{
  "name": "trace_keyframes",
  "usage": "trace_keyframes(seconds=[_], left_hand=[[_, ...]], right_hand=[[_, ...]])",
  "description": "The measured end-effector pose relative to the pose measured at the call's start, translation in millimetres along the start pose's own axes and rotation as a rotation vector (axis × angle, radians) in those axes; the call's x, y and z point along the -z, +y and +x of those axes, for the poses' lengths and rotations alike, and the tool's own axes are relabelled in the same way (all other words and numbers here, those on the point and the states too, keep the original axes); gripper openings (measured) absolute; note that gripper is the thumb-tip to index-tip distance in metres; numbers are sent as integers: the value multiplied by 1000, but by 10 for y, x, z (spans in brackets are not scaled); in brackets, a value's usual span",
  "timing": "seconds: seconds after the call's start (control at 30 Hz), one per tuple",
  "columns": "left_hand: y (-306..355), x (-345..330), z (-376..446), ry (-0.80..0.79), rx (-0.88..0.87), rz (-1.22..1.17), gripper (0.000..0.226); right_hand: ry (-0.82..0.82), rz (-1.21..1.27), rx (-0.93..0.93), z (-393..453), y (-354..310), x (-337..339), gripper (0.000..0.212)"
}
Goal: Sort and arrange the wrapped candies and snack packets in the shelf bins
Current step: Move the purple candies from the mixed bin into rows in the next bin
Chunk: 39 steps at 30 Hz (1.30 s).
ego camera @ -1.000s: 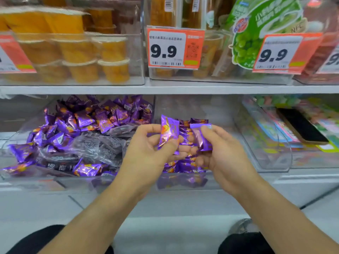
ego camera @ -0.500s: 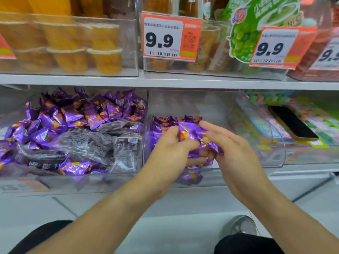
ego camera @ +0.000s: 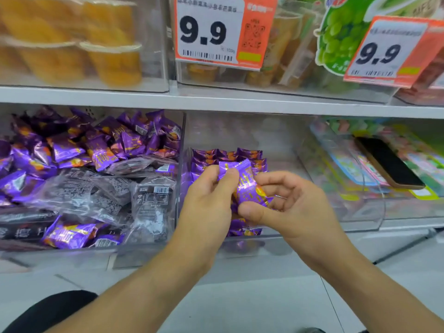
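**Both hands on one purple candy at the middle bin**

Your left hand [ego camera: 206, 200] pinches the upper, crimped end of a purple candy [ego camera: 247, 186], thumb and forefinger curled onto the foil. Your right hand [ego camera: 288, 207] grips the lower end of the same piece, its thumb pressed to the glossy wrapper at about 7 o'clock from the candy's centre and its fingers curled loosely behind. The wrapper is crinkled metallic film with gold lettering and an orange patch.

Directly behind the hands, at 12 o'clock, a neat row of matching purple candies [ego camera: 225, 156] stands in the middle bin [ego camera: 283, 145], a clear hard-plastic box with smooth walls. At 9 o'clock, the left bin [ego camera: 179, 145] holds a loose heap of purple packets [ego camera: 101, 145] above soft, translucent grey snack packets [ego camera: 101, 191] with printed barcodes.

At 3 o'clock a flat black phone [ego camera: 389, 162] lies tilted on colourful packets in the right bin [ego camera: 374, 212]. On the upper shelf, at 11 o'clock, sit orange jelly cups [ego camera: 113, 61], and stiff orange-and-white price tags [ego camera: 221, 32] read 9.9.
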State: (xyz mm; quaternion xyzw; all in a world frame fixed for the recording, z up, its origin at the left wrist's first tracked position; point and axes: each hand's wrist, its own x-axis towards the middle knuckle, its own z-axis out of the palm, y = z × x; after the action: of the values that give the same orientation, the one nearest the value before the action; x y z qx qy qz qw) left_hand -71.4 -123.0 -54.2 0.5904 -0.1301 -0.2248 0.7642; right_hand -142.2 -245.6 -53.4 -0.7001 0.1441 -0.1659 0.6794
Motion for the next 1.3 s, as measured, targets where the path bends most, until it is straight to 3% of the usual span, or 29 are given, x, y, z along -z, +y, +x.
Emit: trace_keyframes(seconds=[0.27,0.43,0.57,0.73,0.87,0.97,1.3], left_hand=[[23,81,79,-49,163,-99,48],[-30,94,90,-144,217,-13,51],[-143,-43,37,-160,97,245,69],[-178,-234,72,52,-77,220,40],[-202,-385,86,76,-206,171,42],[-237,-400,137,111,-332,282,33],[-202,-162,217,-156,-206,248,25]], right_hand=[[-176,323,-19,290,19,400,51],[-354,186,-130,298,-17,568,51],[-238,14,-113,231,54,441,55],[12,-17,21,195,58,395,54],[-90,-140,101,166,62,411,60],[-174,-115,93,253,70,492,60],[-324,6,-70,458,167,777,37]])
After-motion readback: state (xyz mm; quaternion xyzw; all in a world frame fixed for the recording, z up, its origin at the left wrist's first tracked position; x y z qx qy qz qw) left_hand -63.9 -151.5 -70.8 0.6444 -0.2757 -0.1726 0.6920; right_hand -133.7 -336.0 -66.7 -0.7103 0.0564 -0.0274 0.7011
